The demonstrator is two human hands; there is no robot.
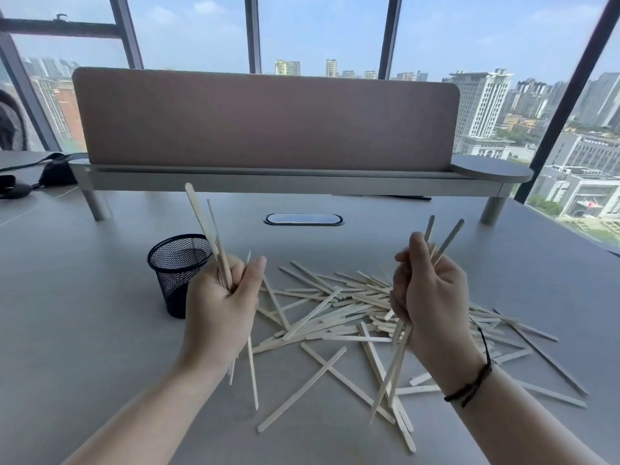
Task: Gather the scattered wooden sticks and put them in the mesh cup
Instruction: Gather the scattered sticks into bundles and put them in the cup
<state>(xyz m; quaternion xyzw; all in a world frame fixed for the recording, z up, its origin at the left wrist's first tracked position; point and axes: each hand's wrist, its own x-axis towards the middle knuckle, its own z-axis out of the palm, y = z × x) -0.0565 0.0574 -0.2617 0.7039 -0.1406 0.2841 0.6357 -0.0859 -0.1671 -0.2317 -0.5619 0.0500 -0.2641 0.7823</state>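
Note:
Many pale wooden sticks [339, 317] lie scattered in a loose heap on the grey table, between and in front of my hands. My left hand [221, 303] is raised above the table and grips a small bunch of sticks [209, 236] that point up and down. Just behind it and to its left stands the black mesh cup [176, 266], upright, with no sticks visible in it. My right hand [431, 290], with a dark cord on the wrist, holds another bunch of sticks [443, 239] above the right part of the heap.
A brown desk divider [265, 119] on a raised grey shelf runs across the back of the table [84, 313]. An oval cable port [303, 219] sits in the tabletop behind the heap. A black strap and bag [50, 174] lie at the far left.

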